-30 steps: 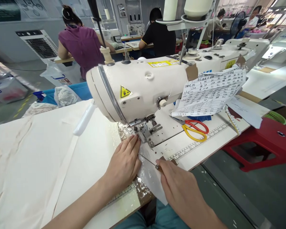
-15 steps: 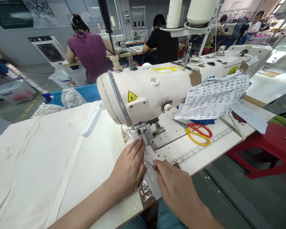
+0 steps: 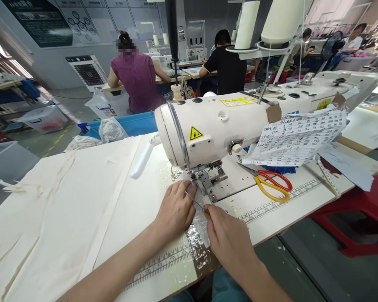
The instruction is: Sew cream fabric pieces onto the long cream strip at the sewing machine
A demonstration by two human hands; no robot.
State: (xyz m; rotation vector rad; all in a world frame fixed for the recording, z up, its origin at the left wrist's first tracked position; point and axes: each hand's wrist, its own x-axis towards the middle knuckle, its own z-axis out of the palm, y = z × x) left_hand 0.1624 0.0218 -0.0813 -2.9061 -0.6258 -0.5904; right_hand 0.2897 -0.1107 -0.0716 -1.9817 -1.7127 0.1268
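Note:
My left hand (image 3: 175, 206) lies on a whitish strip of fabric (image 3: 202, 228), fingers flat and pointing at the presser foot (image 3: 198, 178) of a white sewing machine (image 3: 208, 130). In my right hand (image 3: 228, 233) is an awl (image 3: 198, 202), gripped by its handle, which the fingers mostly cover. The awl's thin metal shaft reaches across the strip to the left fingers. Under the left fingers the strip is hidden. Shiny clear tape (image 3: 200, 251) covers the tabletop below it.
Scissors (image 3: 272, 184) with red and yellow handles lie right of the needle area, near a handwritten sheet (image 3: 297, 138). White fabric (image 3: 66, 201) spreads over the left table. A red stool (image 3: 359, 218) stands at right. Co-workers (image 3: 138, 77) sit at machines beyond.
The view has swung left, so the scene sits further right. The strip's near end has moved toward the presser foot. Both hands keep nearly the same pose, awl still held.

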